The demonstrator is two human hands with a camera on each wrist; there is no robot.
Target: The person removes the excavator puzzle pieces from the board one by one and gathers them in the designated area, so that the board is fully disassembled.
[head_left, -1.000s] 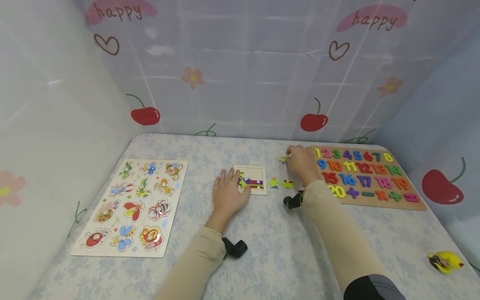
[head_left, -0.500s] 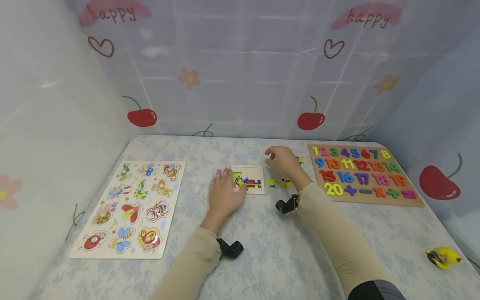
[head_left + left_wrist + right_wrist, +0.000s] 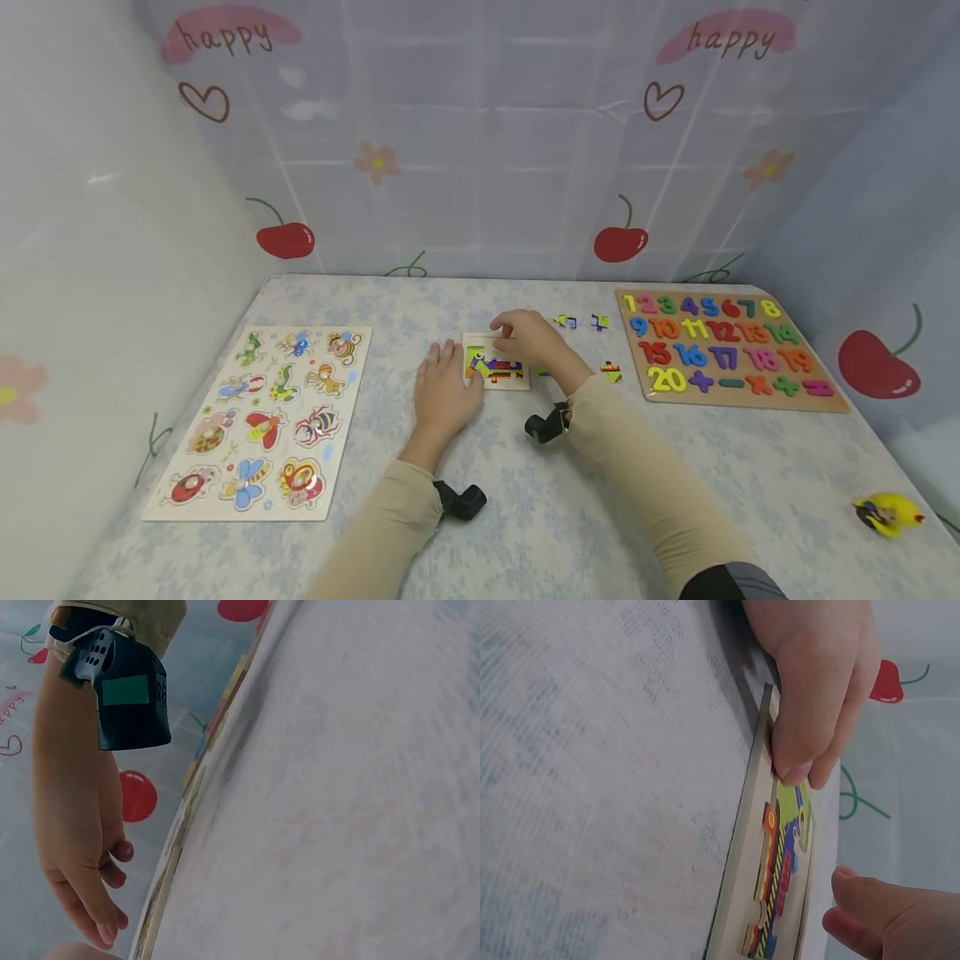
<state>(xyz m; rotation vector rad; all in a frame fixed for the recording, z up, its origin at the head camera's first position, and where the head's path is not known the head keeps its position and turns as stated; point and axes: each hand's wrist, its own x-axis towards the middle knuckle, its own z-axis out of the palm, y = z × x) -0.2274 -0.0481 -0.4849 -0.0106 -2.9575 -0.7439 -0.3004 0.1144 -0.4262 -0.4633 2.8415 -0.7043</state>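
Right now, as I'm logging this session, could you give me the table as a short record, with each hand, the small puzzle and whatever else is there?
left hand: fingers extended, thumb resting on the puzzle frame
right hand: raised by the frame, fingers loosely bent, no piece visible in them
puzzle frame: partly filled with coloured pieces
loose pieces: at least four, right of the frame, one mostly hidden
insect board: flat, at left
number board: flat, at right
yellow toy: far right

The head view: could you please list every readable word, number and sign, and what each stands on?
"happy", twice: back curtain.
"1" to "20": number board.
"+", "-", "×", "=": same board, bottom row.
Green sign there: too small to be sure.
Any print on the small puzzle: too small.
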